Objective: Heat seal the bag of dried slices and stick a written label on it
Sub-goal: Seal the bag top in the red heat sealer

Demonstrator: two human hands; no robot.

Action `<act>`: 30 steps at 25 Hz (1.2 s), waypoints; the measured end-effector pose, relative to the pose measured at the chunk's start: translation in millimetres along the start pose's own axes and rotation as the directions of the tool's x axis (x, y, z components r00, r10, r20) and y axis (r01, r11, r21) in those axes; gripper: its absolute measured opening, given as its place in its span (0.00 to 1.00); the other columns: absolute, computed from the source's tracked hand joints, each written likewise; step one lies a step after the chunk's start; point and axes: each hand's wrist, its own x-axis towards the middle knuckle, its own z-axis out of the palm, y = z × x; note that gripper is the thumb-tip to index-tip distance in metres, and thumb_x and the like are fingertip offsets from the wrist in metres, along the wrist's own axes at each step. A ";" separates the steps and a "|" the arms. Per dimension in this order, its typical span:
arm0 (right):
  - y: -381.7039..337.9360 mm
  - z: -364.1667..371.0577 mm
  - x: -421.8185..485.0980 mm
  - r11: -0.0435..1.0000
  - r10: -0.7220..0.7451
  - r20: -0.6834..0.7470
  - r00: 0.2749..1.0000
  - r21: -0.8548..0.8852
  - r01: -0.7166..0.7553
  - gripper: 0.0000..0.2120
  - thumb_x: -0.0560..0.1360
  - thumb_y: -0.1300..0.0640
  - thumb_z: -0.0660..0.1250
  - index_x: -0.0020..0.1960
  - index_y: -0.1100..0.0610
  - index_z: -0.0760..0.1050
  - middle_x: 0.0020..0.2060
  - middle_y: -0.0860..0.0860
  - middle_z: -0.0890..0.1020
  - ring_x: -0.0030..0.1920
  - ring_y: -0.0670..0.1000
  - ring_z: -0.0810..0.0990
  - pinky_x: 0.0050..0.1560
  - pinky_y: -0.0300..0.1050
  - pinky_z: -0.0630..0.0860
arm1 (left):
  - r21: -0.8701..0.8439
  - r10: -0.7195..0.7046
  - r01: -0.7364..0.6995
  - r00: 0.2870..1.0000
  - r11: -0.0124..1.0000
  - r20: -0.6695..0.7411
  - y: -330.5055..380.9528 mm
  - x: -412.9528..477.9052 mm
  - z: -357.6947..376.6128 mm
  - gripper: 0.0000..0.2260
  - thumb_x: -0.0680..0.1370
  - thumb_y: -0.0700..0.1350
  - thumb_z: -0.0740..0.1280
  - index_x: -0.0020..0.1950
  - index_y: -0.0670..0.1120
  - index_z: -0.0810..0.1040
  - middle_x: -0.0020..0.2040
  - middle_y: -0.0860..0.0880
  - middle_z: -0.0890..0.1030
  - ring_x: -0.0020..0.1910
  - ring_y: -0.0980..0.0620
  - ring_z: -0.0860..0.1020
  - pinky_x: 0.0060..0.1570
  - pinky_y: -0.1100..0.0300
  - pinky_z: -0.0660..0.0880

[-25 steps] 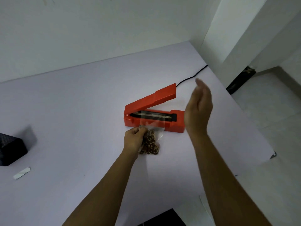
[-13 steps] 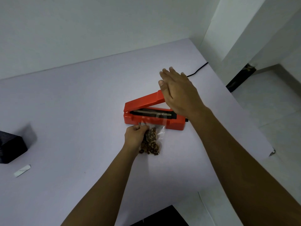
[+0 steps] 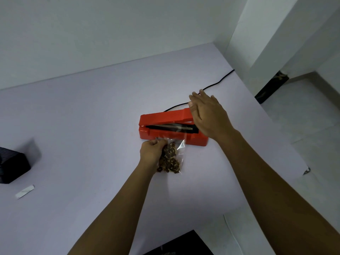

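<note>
An orange-red heat sealer (image 3: 161, 117) sits mid-table with its lid lowered to a narrow gap over the black sealing strip. A clear bag of brown dried slices (image 3: 170, 158) lies in front of it, its open top laid across the strip. My left hand (image 3: 151, 150) grips the bag's upper left part. With straight fingers, my right hand (image 3: 207, 113) presses flat on the right end of the sealer's lid. A white label strip (image 3: 24, 191) lies at the table's left.
The sealer's black power cord (image 3: 217, 83) runs back right off the pale table (image 3: 92, 126). A black box (image 3: 12, 166) stands at the left edge. The table's right edge drops to a tiled floor (image 3: 309, 137); walls stand behind.
My right hand swung over from the right onto the sealer's lid and has pushed it down from wide open to nearly closed. My left hand has kept hold of the bag.
</note>
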 end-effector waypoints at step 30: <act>44.3 59.7 -13.3 0.991 0.119 0.032 0.992 0.054 -0.120 0.22 0.80 0.53 0.46 0.69 0.61 0.66 0.68 0.56 0.72 0.72 0.55 0.63 0.72 0.51 0.57 | -0.115 0.009 0.015 0.980 0.993 0.201 -12.7 10.9 -3.6 0.12 0.76 0.47 0.67 0.47 0.38 0.80 0.41 0.44 0.83 0.42 0.46 0.81 0.40 0.58 0.76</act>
